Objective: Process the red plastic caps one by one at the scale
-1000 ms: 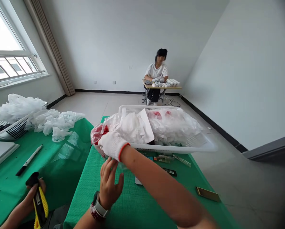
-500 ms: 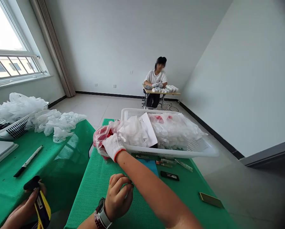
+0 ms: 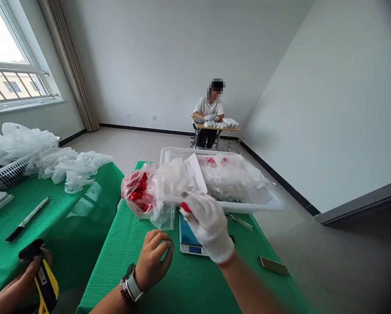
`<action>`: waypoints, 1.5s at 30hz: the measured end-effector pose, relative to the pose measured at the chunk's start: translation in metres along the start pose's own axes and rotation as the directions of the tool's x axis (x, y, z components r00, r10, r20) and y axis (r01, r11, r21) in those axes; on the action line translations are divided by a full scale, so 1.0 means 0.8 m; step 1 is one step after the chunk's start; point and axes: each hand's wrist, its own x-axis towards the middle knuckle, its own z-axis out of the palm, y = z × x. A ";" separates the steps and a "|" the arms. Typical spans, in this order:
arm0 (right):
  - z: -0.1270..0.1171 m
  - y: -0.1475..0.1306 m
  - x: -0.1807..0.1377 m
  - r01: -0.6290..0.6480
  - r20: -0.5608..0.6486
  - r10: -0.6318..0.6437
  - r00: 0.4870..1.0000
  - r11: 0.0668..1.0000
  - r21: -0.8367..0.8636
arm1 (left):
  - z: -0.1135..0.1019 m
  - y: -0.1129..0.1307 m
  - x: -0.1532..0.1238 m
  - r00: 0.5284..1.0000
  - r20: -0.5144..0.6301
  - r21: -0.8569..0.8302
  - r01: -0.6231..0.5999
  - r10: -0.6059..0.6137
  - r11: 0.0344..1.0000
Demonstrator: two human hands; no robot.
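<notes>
My right hand [image 3: 208, 224], in a white knit glove, is raised over a small digital scale [image 3: 186, 231] with a blue top. Its fingers pinch a small red piece [image 3: 185, 207], blurred by motion. My left hand [image 3: 154, 257] is bare, with a watch and beads at the wrist. It rests low over the green cloth, its fingers curled in; what they hold, if anything, is hidden. Beyond it, an open clear plastic bag [image 3: 162, 192] of red pieces [image 3: 139, 194] leans at the left end of a white basket [image 3: 221, 203].
Plastic bags and a white card [image 3: 197, 172] fill the basket. To the right lie clear slim packets [image 3: 241, 222] and a gold bar-shaped object [image 3: 273, 266]. On the left table, another person's hand [image 3: 25, 279] holds a yellow-black tool near a marker [image 3: 28, 218]. A co-worker [image 3: 210, 109] sits behind.
My right hand has left the bag of red pieces and swung right, over the scale, with a red piece in its fingers. My left hand keeps its place, fingers still curled.
</notes>
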 end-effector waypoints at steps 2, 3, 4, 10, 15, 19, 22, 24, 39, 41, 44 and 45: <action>-0.007 0.012 -0.035 -0.007 0.073 0.010 0.997 0.999 -0.042 | 0.002 -0.003 0.001 0.999 0.040 -0.004 0.025 -0.024 1.000; -0.006 0.018 -0.051 -0.024 0.132 0.032 0.991 0.998 -0.061 | 0.004 -0.005 0.001 0.997 0.065 -0.004 0.037 -0.037 0.999; -0.003 0.023 -0.065 -0.048 0.201 0.062 0.978 0.996 -0.076 | 0.007 -0.006 0.000 0.995 0.088 -0.004 0.048 -0.048 0.999; 0.023 0.052 -0.110 -0.232 0.281 0.182 0.942 0.960 0.157 | 0.025 -0.021 -0.007 0.986 0.141 0.062 0.084 -0.092 0.995; 0.005 0.066 -0.124 -0.534 0.099 0.537 0.838 0.770 0.350 | 0.032 -0.040 -0.010 0.939 0.234 0.138 0.225 -0.252 0.965; -0.012 0.063 -0.117 -0.667 0.054 0.690 0.721 0.672 0.322 | 0.043 -0.045 -0.009 0.892 0.340 0.137 0.266 -0.298 0.954; -0.017 0.052 -0.107 -0.626 0.123 0.620 0.775 0.726 0.284 | 0.048 -0.043 -0.007 0.892 0.364 0.191 0.211 -0.269 0.959; -0.016 0.046 -0.102 -0.558 0.157 0.536 0.829 0.779 0.285 | 0.049 -0.042 -0.006 0.891 0.378 0.216 0.181 -0.253 0.959; 0.008 0.069 -0.134 -0.673 0.076 0.673 0.736 0.717 0.181 | 0.053 -0.045 -0.008 0.872 0.454 0.161 0.124 -0.185 0.979; 0.006 0.068 -0.131 -0.685 0.084 0.681 0.727 0.710 0.165 | 0.051 -0.043 -0.006 0.882 0.433 0.162 0.126 -0.186 0.979; 0.006 0.071 -0.129 -0.683 0.126 0.672 0.730 0.721 0.114 | 0.051 -0.044 -0.007 0.879 0.440 0.159 0.125 -0.183 0.979; 0.007 0.072 -0.130 -0.678 0.139 0.664 0.734 0.730 0.092 | 0.051 -0.044 -0.008 0.875 0.448 0.158 0.125 -0.183 0.980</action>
